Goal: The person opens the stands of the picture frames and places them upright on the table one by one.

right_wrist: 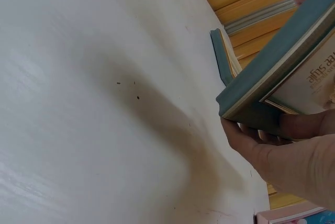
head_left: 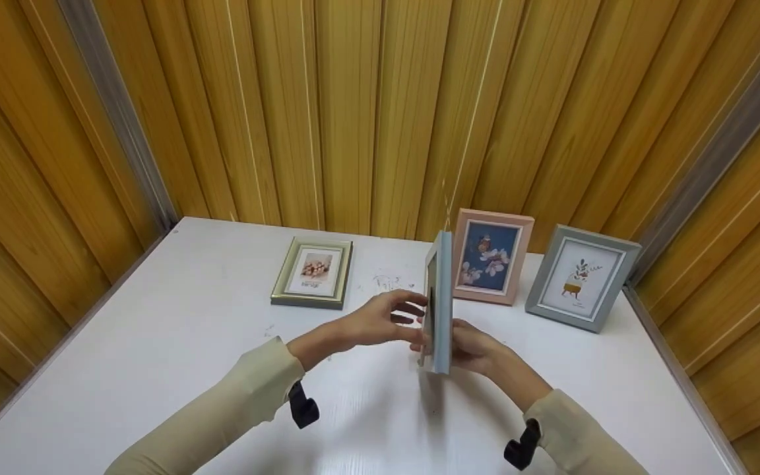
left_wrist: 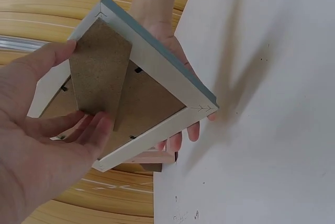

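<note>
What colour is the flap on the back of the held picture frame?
Brown; the flap shows best in the left wrist view.

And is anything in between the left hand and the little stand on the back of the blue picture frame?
No, nothing visible is in the way: the left hand pinches the brown easel stand directly, while the right hand holds the blue picture frame.

The left hand [head_left: 372, 321] and right hand [head_left: 475, 348] are left bare. Plain pale beige cloth is worn as a left sleeve [head_left: 212, 412] and right sleeve [head_left: 581, 432], softly creased, ended in loose cuffs [head_left: 281, 369]. 2 black straps [head_left: 303, 406] [head_left: 522, 447] are seen there, each curled.
</note>
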The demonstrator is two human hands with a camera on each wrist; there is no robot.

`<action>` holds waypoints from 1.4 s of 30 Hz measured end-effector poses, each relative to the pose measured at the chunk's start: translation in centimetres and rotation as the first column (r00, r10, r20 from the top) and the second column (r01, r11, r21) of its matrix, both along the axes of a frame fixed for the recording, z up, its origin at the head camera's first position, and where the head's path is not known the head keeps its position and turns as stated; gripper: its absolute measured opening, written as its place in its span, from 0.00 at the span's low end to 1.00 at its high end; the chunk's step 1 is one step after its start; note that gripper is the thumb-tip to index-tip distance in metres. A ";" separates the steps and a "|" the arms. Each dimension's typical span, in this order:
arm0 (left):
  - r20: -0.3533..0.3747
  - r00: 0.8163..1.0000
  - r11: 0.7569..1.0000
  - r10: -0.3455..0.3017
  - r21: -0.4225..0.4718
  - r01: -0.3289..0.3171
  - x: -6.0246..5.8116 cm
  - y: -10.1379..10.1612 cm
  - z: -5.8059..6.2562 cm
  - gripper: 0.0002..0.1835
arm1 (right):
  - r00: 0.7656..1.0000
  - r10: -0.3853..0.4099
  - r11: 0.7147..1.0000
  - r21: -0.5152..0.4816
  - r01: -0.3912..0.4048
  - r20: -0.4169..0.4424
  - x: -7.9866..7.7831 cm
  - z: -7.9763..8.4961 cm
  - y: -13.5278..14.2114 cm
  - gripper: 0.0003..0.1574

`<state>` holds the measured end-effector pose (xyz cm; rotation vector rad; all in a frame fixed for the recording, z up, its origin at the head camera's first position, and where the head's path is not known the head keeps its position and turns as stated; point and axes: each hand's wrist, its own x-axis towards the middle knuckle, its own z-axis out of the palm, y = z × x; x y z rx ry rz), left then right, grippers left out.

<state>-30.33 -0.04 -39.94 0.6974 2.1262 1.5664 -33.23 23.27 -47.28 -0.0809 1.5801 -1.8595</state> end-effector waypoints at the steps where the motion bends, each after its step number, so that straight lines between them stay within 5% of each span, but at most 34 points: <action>1: -0.006 1.000 1.000 -0.002 -0.011 0.002 0.0 -0.1 0.0 0.36 | 1.000 0.005 1.000 -0.004 -0.005 -0.001 0.0 -0.1 0.1 0.17; 8: -0.088 0.996 0.997 0.009 -0.070 -0.016 -0.5 -1.3 0.2 0.26 | 0.995 0.100 0.994 -0.036 -0.100 0.010 -0.4 -0.5 0.6 0.25; 15: -0.102 0.992 0.993 -0.077 -0.095 0.067 -0.7 -2.3 -0.2 0.27 | 0.975 0.214 0.976 -0.047 -0.212 0.050 -0.4 -0.8 1.2 0.26; 25: -0.086 0.995 0.995 -0.058 -0.083 0.051 -0.7 -2.5 -0.5 0.27 | 0.994 0.102 0.995 -0.018 -0.101 0.034 0.1 -0.8 1.2 0.29; 29: -0.171 0.985 0.995 -0.032 -0.102 0.015 -0.6 -2.2 -0.5 0.29 | 0.999 0.047 0.999 -0.006 -0.047 0.016 0.3 -0.7 1.5 0.31; 32: -0.356 0.934 0.993 0.012 -0.103 -0.052 -0.3 -1.7 -0.5 0.31 | 1.000 0.014 1.000 -0.007 -0.014 0.009 0.3 -0.5 1.8 0.33; 37: -0.600 0.787 0.980 0.144 -0.023 -0.197 0.8 -0.5 0.2 0.27 | 0.998 -0.060 0.998 -0.031 0.060 0.017 0.2 0.0 2.1 0.36; 39: -0.626 0.756 0.973 0.190 0.019 -0.228 1.1 -0.1 0.5 0.24 | 0.995 -0.102 0.994 -0.033 0.102 0.019 0.1 0.3 2.0 0.38; 42: -0.622 0.747 0.965 0.237 0.063 -0.254 1.3 0.5 0.9 0.21 | 0.989 -0.149 0.988 -0.027 0.149 0.001 0.1 0.5 2.0 0.39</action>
